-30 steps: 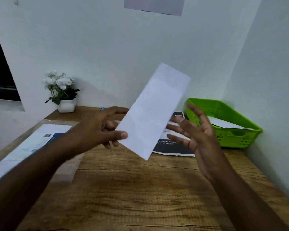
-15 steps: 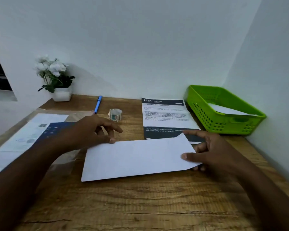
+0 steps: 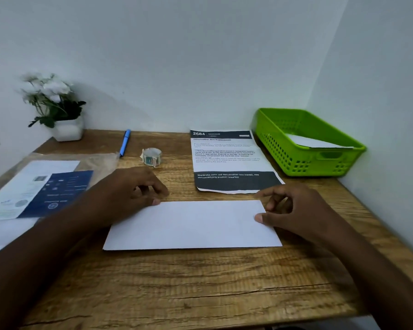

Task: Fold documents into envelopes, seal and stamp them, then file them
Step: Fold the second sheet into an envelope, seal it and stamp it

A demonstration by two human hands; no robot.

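Observation:
A blank white envelope (image 3: 191, 225) lies flat on the wooden desk (image 3: 200, 282), long side toward me. My left hand (image 3: 126, 194) sits at its upper left corner with loosely curled fingers, the thumb tip touching the corner. At the envelope's right end is my right hand (image 3: 296, 210): its thumb tip rests on the paper and its fingers hang curled just past the edge. Behind the envelope lies a printed document (image 3: 227, 158) headed "2684". A small roll of stamps (image 3: 152, 157) stands to its left. The green basket (image 3: 308, 163) at the back right holds a white envelope (image 3: 312, 142).
A blue pen (image 3: 125, 142) lies near the back wall. A white pot of white flowers (image 3: 57, 108) stands in the back left corner. White and dark blue papers (image 3: 34, 189) lie in a clear sleeve on the left. Walls close the desk at the back and right.
The envelope, held up tilted in my left hand a second ago, has come down flat onto the desk. My right hand's pinch on its right end has loosened to a thumb touch.

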